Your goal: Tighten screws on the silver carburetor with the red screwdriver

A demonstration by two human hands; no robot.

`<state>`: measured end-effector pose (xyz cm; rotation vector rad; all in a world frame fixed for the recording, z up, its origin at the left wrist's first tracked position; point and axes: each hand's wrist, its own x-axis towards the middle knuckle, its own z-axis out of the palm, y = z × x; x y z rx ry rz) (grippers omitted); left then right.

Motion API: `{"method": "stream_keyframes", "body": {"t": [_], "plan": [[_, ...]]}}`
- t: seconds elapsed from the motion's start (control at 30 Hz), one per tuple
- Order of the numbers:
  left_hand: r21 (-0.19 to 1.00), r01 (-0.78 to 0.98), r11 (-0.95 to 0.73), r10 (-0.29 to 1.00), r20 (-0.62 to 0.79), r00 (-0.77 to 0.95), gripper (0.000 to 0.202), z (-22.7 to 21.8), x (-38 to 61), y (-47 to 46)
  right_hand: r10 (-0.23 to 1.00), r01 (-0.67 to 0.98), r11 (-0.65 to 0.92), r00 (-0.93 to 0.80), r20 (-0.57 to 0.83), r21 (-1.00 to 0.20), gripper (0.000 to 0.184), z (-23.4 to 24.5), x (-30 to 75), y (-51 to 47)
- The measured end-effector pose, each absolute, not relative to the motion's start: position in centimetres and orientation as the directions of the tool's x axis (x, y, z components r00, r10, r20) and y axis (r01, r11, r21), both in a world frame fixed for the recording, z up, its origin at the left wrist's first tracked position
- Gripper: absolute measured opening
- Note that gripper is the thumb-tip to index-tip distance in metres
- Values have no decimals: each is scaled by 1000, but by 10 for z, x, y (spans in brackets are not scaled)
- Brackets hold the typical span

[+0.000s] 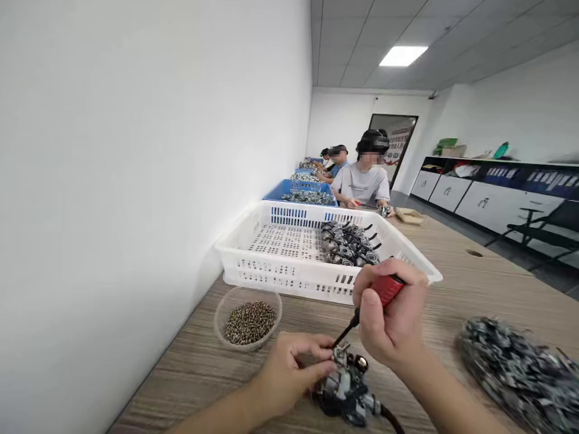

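Red-handled screwdriver tilted, tip down on dark metal assembly.

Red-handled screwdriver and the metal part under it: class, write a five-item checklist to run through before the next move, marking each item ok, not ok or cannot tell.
1. Grip: right hand closed round the red-handled screwdriver: ok.
2. Support: left hand pinches the dark grey metal assembly: ok.
3. Tip seated in a screw head: cannot tell; fingers and blur hide it.
4. Supply: clear round plastic bowl of small dark screws stands upright, left of the hands: ok.
5. Clearance: white slotted plastic crate stands behind the hands, untouched: ok.
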<state>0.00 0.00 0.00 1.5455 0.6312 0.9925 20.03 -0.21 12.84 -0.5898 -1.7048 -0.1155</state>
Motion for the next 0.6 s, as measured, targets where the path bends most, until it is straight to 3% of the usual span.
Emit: {"method": "stream_keyframes", "body": {"t": [0.33, 0.6], "plan": [[936, -160, -314, 806, 352, 476, 9, -3, 0, 2, 392, 373, 870, -129, 911, -321, 46, 111, 212, 0], [913, -142, -382, 787, 402, 468, 5, -4, -1, 2, 419, 339, 869, -121, 900, -360, 47, 106, 208, 1]]}}
